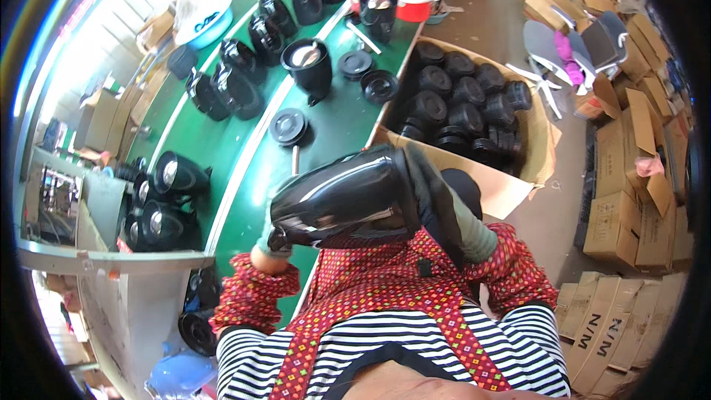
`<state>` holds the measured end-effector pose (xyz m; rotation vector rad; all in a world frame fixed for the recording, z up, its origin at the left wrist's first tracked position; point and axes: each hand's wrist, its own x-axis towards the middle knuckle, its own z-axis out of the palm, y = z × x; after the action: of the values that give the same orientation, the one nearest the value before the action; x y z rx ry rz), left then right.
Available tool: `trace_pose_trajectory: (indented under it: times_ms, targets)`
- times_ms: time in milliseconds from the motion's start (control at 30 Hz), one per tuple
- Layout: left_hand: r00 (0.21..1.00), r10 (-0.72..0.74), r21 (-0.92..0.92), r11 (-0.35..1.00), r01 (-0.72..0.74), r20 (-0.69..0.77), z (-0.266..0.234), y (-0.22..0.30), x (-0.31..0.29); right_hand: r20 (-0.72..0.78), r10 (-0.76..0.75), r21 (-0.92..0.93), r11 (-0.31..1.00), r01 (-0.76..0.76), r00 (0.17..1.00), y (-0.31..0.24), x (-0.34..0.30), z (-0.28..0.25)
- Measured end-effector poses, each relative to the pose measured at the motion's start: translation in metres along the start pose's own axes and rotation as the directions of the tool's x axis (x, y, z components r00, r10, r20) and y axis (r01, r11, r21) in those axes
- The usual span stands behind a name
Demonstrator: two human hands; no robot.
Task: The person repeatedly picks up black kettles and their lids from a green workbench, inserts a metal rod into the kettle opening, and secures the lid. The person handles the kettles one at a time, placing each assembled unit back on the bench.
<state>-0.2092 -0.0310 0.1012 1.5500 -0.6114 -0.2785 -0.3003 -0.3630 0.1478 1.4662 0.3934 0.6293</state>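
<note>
A glossy black jug body lies sideways in front of my chest, its wide end to the right and a small knob-like part low on its left. My left hand, in a pale grey-green glove, holds the narrower left end; its fingers are mostly behind the jug. At the wide end, my right hand grips the rim in a grey-green and dark glove, somewhat blurred. Beyond the jug, a round black lid lies on the green table. Another jug stands upright, something pale showing in its top.
Several black jugs stand along the table's left side, more near the metal frame. An open cardboard box of round black parts adjoins the table at right. Cartons are stacked farther right, by a grey chair.
</note>
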Motion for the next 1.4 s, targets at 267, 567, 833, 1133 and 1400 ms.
trace_pose_trajectory:
  times_ms: [267,567,833,1133,1400]
  targets:
    - [0.961,-0.036,-0.783,0.571,0.246,0.276,0.069,0.009,0.014,-0.061,0.526,0.662,-0.615,0.428,0.849,0.056,0.023,0.030]
    - [0.960,-0.278,-0.606,0.766,0.216,-0.010,0.039,-0.035,0.028,0.624,0.417,0.274,-0.909,0.315,0.661,-0.011,0.018,0.008]
    - [0.977,-0.049,0.155,0.985,0.082,-0.206,0.026,0.022,0.037,0.637,-0.456,-0.706,-0.669,0.233,0.622,-0.126,0.009,-0.008]
    - [0.822,-0.486,-0.614,0.756,0.225,-0.297,0.066,-0.106,-0.073,0.018,0.574,0.586,-0.669,0.456,0.819,0.045,0.036,-0.042]
    - [0.793,-0.521,-0.641,0.733,0.225,-0.317,0.085,-0.055,-0.117,-0.566,0.689,0.402,-0.247,0.882,0.452,0.084,0.067,-0.045]
